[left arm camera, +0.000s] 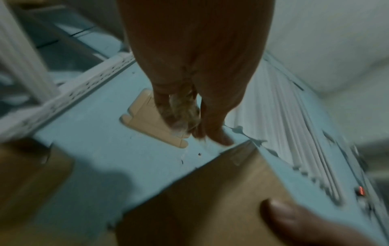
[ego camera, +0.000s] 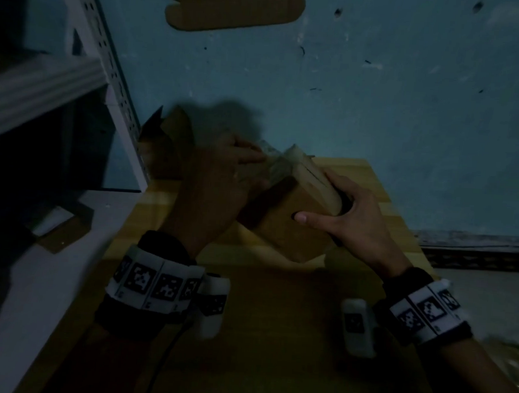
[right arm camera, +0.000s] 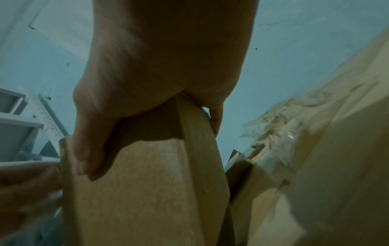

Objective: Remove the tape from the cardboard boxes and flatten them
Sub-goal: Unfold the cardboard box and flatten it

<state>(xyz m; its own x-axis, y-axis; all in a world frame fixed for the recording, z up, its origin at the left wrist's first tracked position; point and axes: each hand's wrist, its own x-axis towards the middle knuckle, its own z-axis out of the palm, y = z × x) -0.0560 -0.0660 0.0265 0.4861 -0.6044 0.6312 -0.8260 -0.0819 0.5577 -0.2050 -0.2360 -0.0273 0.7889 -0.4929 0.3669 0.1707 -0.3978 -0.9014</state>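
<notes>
A small brown cardboard box is held tilted above the yellow wooden table. My right hand grips its right end, thumb on the near face and fingers wrapped behind; the right wrist view shows the same box under the palm. My left hand pinches a strip of clear tape that runs off the box's upper end. In the left wrist view the crumpled tape sits between the fingertips, above the box.
An open cardboard box stands at the table's back left beside a white metal shelf rack. A flattened cardboard piece is fixed to the blue wall. Crumpled tape and more cardboard lie at the right.
</notes>
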